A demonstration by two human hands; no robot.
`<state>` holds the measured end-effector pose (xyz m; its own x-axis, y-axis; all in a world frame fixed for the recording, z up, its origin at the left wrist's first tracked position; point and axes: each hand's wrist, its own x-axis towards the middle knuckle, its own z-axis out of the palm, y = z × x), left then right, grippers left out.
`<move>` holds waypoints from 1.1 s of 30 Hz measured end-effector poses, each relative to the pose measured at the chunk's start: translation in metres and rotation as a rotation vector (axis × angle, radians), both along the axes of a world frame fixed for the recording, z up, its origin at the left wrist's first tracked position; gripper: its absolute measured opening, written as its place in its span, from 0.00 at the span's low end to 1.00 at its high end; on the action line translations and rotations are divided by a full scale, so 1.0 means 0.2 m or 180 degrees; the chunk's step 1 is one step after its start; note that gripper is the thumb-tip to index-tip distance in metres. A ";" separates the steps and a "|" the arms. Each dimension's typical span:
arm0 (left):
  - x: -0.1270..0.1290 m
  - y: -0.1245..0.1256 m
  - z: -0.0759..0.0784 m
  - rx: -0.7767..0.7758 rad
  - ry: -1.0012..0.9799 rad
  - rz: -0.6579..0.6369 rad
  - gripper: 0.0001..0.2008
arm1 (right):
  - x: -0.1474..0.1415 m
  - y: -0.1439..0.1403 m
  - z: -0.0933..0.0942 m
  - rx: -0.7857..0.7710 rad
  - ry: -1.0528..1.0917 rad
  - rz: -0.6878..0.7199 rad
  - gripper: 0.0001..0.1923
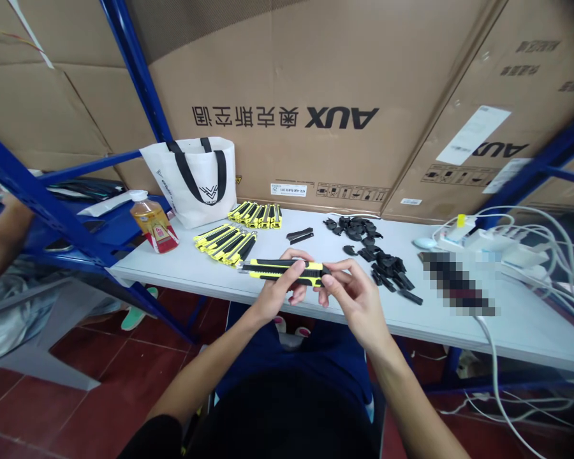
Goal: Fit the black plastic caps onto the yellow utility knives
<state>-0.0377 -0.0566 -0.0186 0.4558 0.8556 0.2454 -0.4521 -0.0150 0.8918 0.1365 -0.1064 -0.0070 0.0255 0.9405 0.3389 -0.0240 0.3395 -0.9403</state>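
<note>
A yellow-and-black utility knife [272,270] lies level between my two hands above the table's front edge, its metal tip pointing left. My left hand [283,290] is closed around the knife's middle, thumb on top. At the knife's right end, my right hand [356,296] pinches a small black end piece [326,273] against the body. Beyond my left hand are two rows of similar knives, a nearer row [226,243] and a farther row [256,215]. Two dark flat blade strips [300,236] rest behind my hands. Loose black plastic parts [358,226] are scattered to the right.
On the grey table [182,271] stand a white tote bag [196,172] and a bottle of amber drink [154,222] at left. White power strips and cables [497,239] crowd the right end beside a blurred-out object [456,284]. Another person's arm [2,236] shows far left.
</note>
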 end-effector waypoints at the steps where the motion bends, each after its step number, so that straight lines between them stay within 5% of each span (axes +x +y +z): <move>1: -0.01 0.03 0.00 0.0023 0.0225 -0.0093 0.25 | 0.04 0.04 -0.02 0.0008 -0.0029 -0.0036 0.15; 4: -0.06 0.12 0.01 0.0178 0.0881 0.0015 0.26 | 0.20 0.17 -0.08 0.0101 0.0066 -0.0512 0.17; 8: -0.16 0.25 -0.02 0.0697 0.1457 0.1077 0.18 | 0.38 0.29 -0.18 -0.0021 0.0099 -0.1067 0.21; 12: -0.23 0.36 -0.10 0.1153 0.2223 0.1754 0.10 | 0.42 0.36 -0.29 -0.0330 -0.0176 -0.1042 0.26; 16: -0.28 0.38 -0.14 0.1340 0.2845 0.1320 0.18 | 0.38 0.38 -0.33 -0.0453 -0.1153 -0.0874 0.27; 22: -0.33 0.36 -0.09 0.1354 0.3565 0.0821 0.29 | 0.33 0.37 -0.33 0.0299 -0.2609 -0.0883 0.22; 29: -0.30 0.34 -0.10 0.2224 0.3324 0.0697 0.17 | 0.39 0.36 -0.35 0.0431 -0.3134 -0.1319 0.23; 33: -0.30 0.32 -0.13 0.2456 0.3326 0.0546 0.22 | 0.44 0.36 -0.31 0.0058 -0.3814 -0.1673 0.25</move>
<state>-0.0970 0.0069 -0.0444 0.6279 0.7204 0.2944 0.5021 -0.6640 0.5540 0.2236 -0.0344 -0.0683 0.0615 0.9056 0.4197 0.9577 0.0649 -0.2802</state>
